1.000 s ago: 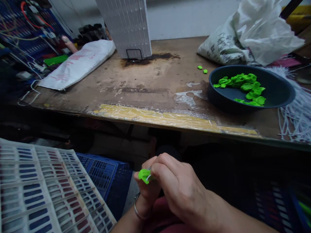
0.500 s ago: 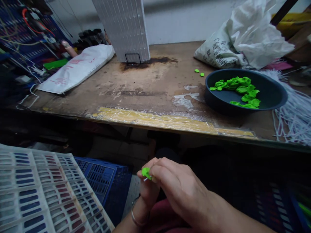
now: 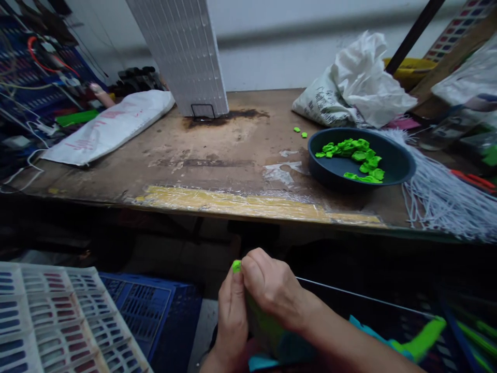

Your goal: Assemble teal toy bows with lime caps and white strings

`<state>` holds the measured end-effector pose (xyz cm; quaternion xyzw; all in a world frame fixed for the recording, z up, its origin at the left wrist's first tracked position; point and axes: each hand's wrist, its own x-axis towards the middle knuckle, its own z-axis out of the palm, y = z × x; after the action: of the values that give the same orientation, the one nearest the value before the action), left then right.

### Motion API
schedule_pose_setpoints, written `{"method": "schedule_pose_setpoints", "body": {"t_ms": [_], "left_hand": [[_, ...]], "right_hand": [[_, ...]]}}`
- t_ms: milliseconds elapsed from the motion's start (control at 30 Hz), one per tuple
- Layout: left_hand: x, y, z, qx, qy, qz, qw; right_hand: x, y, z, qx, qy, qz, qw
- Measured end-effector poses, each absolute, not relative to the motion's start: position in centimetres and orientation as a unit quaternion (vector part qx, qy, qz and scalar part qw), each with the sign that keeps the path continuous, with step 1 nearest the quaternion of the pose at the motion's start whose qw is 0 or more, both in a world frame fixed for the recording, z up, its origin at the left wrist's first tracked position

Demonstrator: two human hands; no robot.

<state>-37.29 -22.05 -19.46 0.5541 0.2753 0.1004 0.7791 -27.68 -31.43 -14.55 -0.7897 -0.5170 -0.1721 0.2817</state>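
Observation:
Between the thumb and fingers of my left hand (image 3: pixel 230 303) a small bright green piece (image 3: pixel 236 266) is pinched. My right hand (image 3: pixel 272 282) is closed right beside it, touching the left fingertips. A thin white cord (image 3: pixel 361 296) stretches from behind my right hand to a long green object (image 3: pixel 423 338) at the lower right. Turquoise material (image 3: pixel 368 331) shows next to that object, partly behind my right forearm. Under my hands lies a blurred green and turquoise shape, mostly hidden. What my right fingers enclose is covered, though the cord comes out at that hand.
On the worktable (image 3: pixel 233 150) stands a dark round pan (image 3: pixel 330 173) with several green pieces. White cords (image 3: pixel 435 202) are bundled beside it. White sacks (image 3: pixel 108 127) lie left and back right. A grey ribbed panel (image 3: pixel 186 57) stands behind; crates (image 3: pixel 62 316) are lower left.
The long green object, turquoise material and stretched cord have come into view at lower right. My right hand has closed further against the left. The view has shifted right.

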Motion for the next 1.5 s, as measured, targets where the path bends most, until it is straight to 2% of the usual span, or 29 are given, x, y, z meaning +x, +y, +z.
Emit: {"method": "schedule_pose_setpoints", "body": {"t_ms": [167,333,467,667,767,867,933,1033,1200,1367,1500], "left_hand": [[-36.2,-22.6,-17.5,0.636,0.239,0.155,0.717],[-35.8,-21.9,-18.5,0.550,0.151,0.033,0.821],[-35.4,-21.3,-19.0,0.547,0.138,0.006,0.826],[-34.9,-20.7,-18.1,0.602,0.139,0.097,0.780],[-35.0,-20.8,-18.1,0.583,0.123,0.092,0.798],[-35.3,-21.0,-18.3,0.547,0.109,0.070,0.827],[-35.5,-21.1,-18.5,0.540,0.104,0.066,0.833],[-35.6,-21.0,-18.5,0.537,0.100,0.067,0.835],[-35.4,-20.8,-18.6,0.509,0.101,0.072,0.852],[-35.2,-21.1,-18.8,0.451,0.128,0.063,0.881],[-35.2,-21.2,-18.9,0.450,0.160,0.032,0.878]], "right_hand": [[-26.0,-31.3,-14.4,-0.762,-0.505,-0.214,0.344],[-23.5,-32.1,-10.5,-0.758,-0.374,-0.253,0.470],[-24.2,-32.4,-10.6,-0.774,-0.390,-0.212,0.451],[-27.5,-32.7,-12.4,-0.792,-0.427,-0.121,0.418],[-27.8,-33.0,-12.5,-0.782,-0.394,-0.014,0.483],[-27.6,-33.2,-12.6,-0.702,-0.230,0.180,0.650],[-27.3,-33.2,-12.9,-0.603,-0.109,0.307,0.728],[-27.3,-32.9,-13.4,-0.516,-0.041,0.403,0.755],[-28.1,-32.2,-14.5,-0.500,0.011,0.375,0.781],[-29.0,-32.3,-14.8,-0.508,-0.016,0.326,0.797],[-28.9,-33.1,-14.1,-0.594,-0.125,0.255,0.753]]}}
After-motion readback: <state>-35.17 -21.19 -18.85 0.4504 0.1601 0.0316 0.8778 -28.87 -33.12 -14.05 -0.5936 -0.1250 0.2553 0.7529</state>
